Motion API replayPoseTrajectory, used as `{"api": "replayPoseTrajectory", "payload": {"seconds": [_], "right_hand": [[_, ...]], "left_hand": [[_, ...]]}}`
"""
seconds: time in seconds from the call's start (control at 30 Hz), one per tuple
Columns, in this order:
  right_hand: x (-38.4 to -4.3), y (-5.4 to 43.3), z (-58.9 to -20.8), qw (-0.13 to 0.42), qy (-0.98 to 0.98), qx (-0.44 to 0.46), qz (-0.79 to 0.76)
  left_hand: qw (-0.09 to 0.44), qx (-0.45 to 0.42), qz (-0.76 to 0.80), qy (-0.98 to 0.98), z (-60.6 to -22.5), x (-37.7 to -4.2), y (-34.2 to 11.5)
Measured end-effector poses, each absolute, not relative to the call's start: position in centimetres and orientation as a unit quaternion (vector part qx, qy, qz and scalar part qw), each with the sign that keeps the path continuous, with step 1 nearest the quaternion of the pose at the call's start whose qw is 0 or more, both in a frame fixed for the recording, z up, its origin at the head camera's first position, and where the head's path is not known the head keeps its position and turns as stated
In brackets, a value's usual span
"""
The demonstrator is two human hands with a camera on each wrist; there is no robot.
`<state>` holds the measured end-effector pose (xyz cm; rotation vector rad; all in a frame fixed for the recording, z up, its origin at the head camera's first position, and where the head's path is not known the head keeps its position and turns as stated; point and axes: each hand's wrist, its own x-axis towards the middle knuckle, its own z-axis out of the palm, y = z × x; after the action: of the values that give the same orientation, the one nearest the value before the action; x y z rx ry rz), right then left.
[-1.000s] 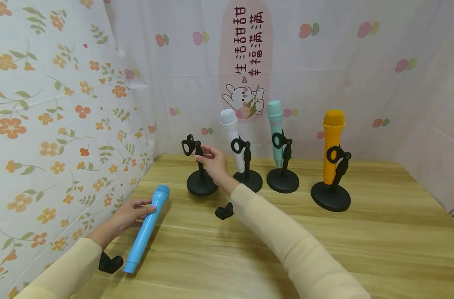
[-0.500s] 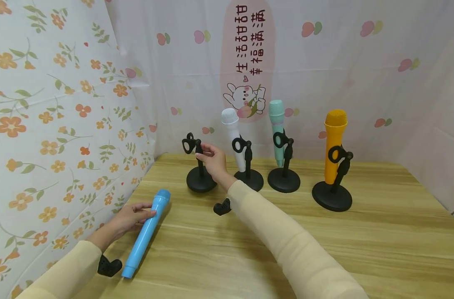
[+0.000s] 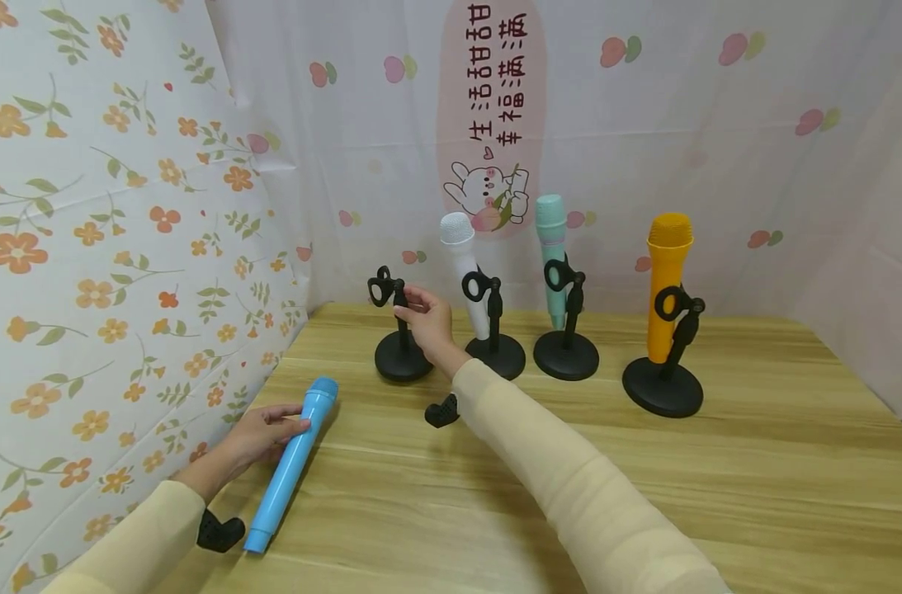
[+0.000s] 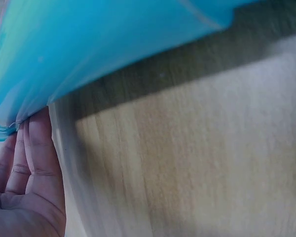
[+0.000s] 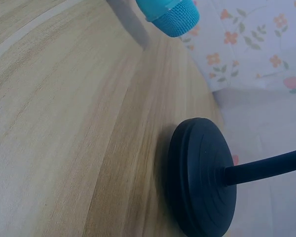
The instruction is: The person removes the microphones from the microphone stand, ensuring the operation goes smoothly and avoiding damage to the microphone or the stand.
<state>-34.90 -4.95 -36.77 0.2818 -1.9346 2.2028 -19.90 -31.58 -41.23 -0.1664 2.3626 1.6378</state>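
Observation:
My left hand (image 3: 261, 437) grips a blue microphone (image 3: 290, 466) near its head, thumb on top. In the left wrist view the blue microphone (image 4: 103, 44) fills the top, with fingers (image 4: 39, 148) beneath its edge and a shadow on the wood below it. At the back left, my right hand (image 3: 428, 322) pinches the pole of a black microphone stand (image 3: 403, 359) whose clip holds no microphone. The right wrist view shows that stand's round base (image 5: 202, 177) and pole; only a sliver of the hand appears at the right edge.
Right of the held stand, a white microphone (image 3: 465, 264), a mint green microphone (image 3: 551, 239) and an orange microphone (image 3: 666, 280) stand in black stands along the back of the wooden table (image 3: 777, 478). A floral curtain (image 3: 124, 247) borders the left side.
The blue microphone's head has dropped slightly toward the front with my left hand. My right hand keeps its hold on the stand, which shifts only slightly in view.

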Motion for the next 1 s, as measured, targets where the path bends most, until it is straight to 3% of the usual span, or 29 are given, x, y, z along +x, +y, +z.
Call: {"api": "replayPoseTrajectory", "payload": {"seconds": [1.0], "right_hand": [[-35.16, -4.93, -37.8, 0.096, -0.67, 0.098, 0.729]], "left_hand": [[0.128, -0.061, 0.554, 0.82, -42.03, -19.86, -31.64]]}}
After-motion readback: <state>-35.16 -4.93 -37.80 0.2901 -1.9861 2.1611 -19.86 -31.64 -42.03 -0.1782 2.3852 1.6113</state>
